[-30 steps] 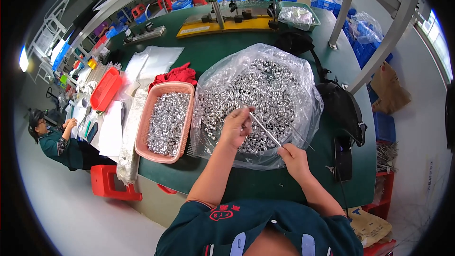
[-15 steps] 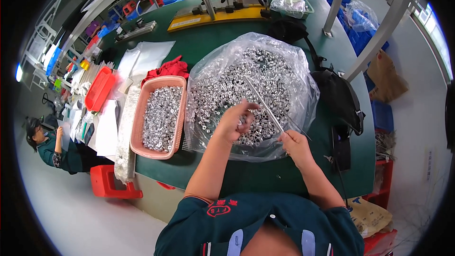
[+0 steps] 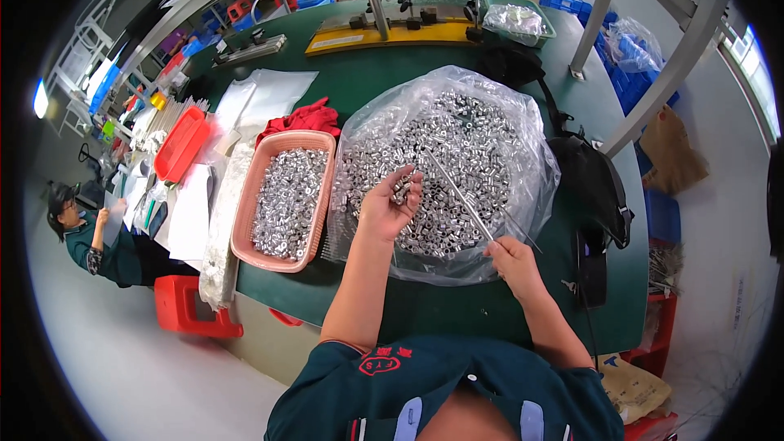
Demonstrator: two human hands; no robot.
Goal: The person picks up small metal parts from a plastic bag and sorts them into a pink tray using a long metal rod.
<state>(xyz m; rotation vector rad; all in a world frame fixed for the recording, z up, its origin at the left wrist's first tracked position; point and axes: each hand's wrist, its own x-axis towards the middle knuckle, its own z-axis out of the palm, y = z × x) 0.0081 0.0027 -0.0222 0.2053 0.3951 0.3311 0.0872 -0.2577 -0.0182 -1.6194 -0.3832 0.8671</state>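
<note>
the fingers of the right hand (image 3: 514, 268) are closed on the lower end of a slim metal rod (image 3: 462, 198), which slants up and leftward over small metal pieces (image 3: 461, 143); the fingers of the left hand (image 3: 387, 211) are half curled and spread, near the rod but apart from it, and whether they hold any pieces cannot be told; the pieces are heaped in an open clear plastic bag (image 3: 535, 167) on the green tabletop (image 3: 445, 310); left of it stands a pink basket (image 3: 238, 238) of similar pieces, with a red cloth (image 3: 300, 119) just behind; a black bag (image 3: 590, 188) lies on the right
</note>
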